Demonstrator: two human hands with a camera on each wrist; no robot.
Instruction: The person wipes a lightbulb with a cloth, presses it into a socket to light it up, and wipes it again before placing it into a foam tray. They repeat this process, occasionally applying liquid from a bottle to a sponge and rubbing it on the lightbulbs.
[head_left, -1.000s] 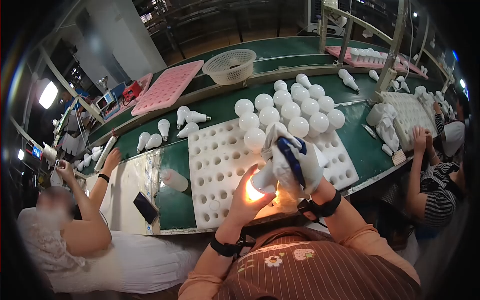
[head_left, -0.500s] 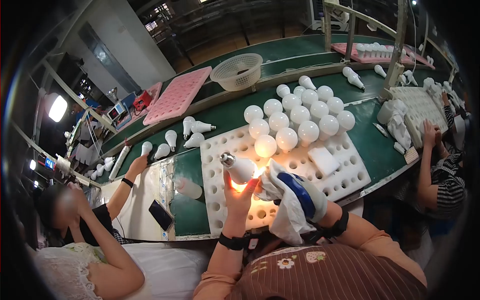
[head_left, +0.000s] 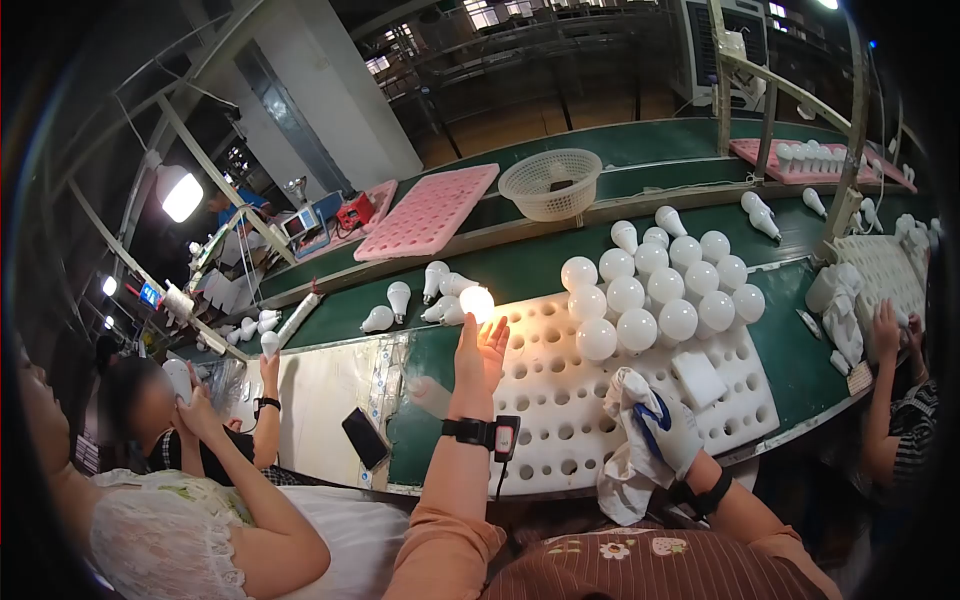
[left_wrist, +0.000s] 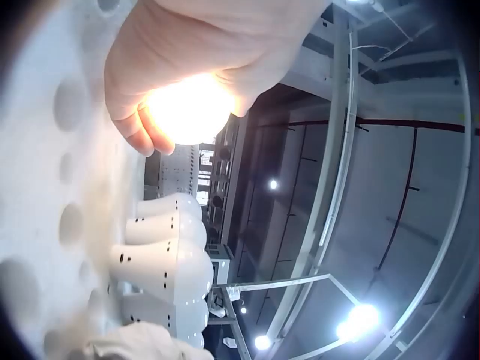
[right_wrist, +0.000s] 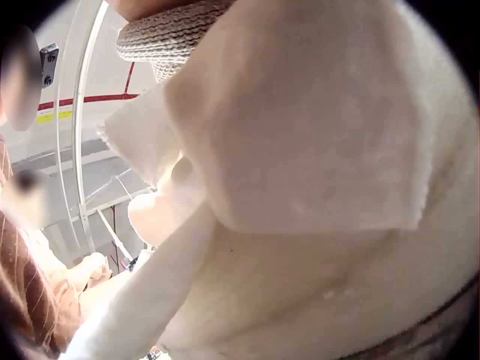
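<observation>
Centrally, the left hand curls round a glowing bulb at its twelve o'clock, base hidden; toward four o'clock, the right hand grips a cloth obscuring its fingertips.

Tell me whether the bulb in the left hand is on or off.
On: the bulb glows bright in the left hand, lighting the fingers and the nearby foam.

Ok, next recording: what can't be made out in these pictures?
Glowing white round bulb, left wrist view: surface lost in glare.
Its base, same view: behind the bare left hand.
Gloved right hand, right wrist view: fingers hidden by white cloth.
Dark item in white plastic basket, head view: too small.
</observation>
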